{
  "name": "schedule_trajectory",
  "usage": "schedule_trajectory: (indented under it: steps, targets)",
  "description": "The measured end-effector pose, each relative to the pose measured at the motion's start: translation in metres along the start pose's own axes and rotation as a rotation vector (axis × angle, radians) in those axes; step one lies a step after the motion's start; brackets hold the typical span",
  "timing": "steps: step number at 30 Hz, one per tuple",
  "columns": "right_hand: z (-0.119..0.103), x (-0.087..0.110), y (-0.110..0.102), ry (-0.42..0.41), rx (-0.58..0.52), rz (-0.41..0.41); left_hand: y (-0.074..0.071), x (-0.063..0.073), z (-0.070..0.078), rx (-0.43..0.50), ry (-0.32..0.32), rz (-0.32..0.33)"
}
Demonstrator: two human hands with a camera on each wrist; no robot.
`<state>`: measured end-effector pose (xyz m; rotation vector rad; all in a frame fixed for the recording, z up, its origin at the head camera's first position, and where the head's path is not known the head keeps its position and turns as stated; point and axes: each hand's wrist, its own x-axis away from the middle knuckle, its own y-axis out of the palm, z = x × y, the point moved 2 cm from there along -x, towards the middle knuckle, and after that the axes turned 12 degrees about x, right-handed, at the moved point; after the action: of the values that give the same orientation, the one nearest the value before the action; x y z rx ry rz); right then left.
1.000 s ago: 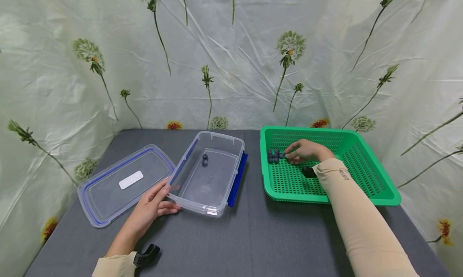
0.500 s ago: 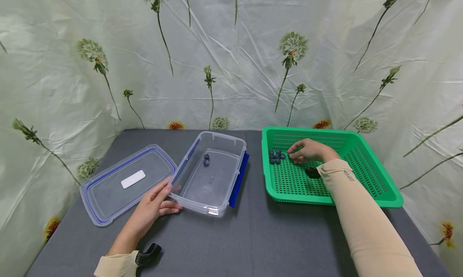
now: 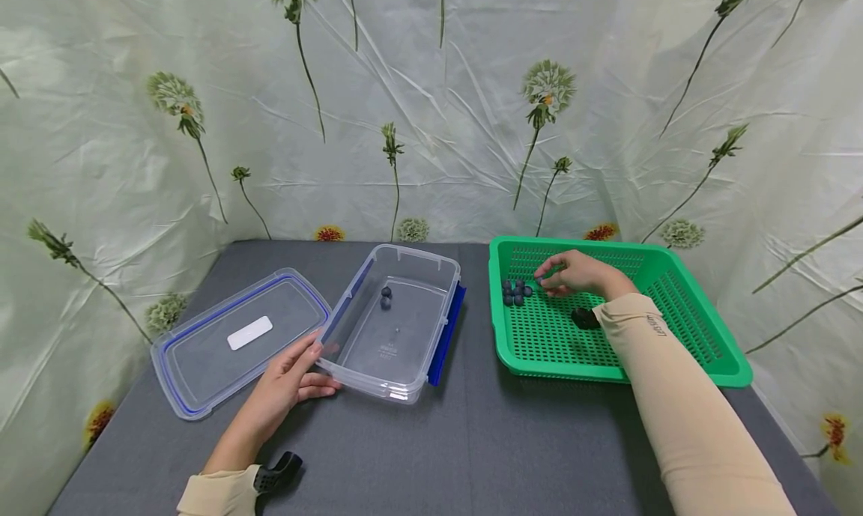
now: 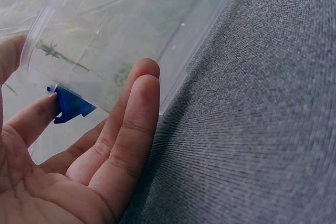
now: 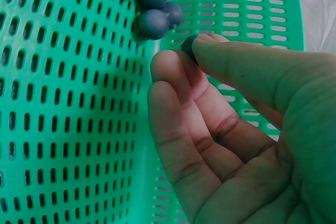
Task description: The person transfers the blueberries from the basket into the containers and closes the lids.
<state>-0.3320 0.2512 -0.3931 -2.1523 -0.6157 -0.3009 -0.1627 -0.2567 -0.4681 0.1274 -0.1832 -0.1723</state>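
My left hand grips the near left corner of a clear plastic container, thumb at the rim and fingers along the outside wall. In the left wrist view one finger touches a blue clip of the container. Two blueberries lie inside the container. My right hand is inside a green basket, pinching a blueberry between thumb and fingers, which partly cover it. Several more blueberries cluster at the basket's left side, just beyond the fingertips.
A clear lid with a blue seal and white label lies on the grey tablecloth, left of the container. Behind the table hangs a pale curtain with a dandelion print. The basket's raised walls surround my right hand.
My right hand has lifted slightly and drawn back from the cluster, and a blueberry now shows between its fingertips. My left hand stays on the container. The view has shifted slightly.
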Motion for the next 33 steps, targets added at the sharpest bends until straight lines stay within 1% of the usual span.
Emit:
schedule_trajectory:
  steps: [8, 14, 24, 29, 33]
  targets:
    - [-0.013, 0.003, -0.003, -0.046, 0.033, 0.030, 0.000, 0.000, 0.001, 0.008, 0.004, -0.007]
    - [-0.024, 0.005, -0.005, -0.069, 0.041, 0.034, 0.000, 0.000, 0.000, 0.007, 0.005, 0.001]
    - [-0.043, 0.006, -0.006, -0.137, 0.063, 0.048, 0.000, 0.001, -0.001, 0.007, 0.013, -0.007]
    - [-0.051, 0.005, -0.005, -0.155, 0.074, 0.050, 0.000, 0.001, -0.001, 0.003, 0.009, -0.012]
    - [-0.059, 0.003, -0.005, -0.163, 0.061, 0.052, 0.000, 0.000, -0.001, 0.007, 0.014, -0.009]
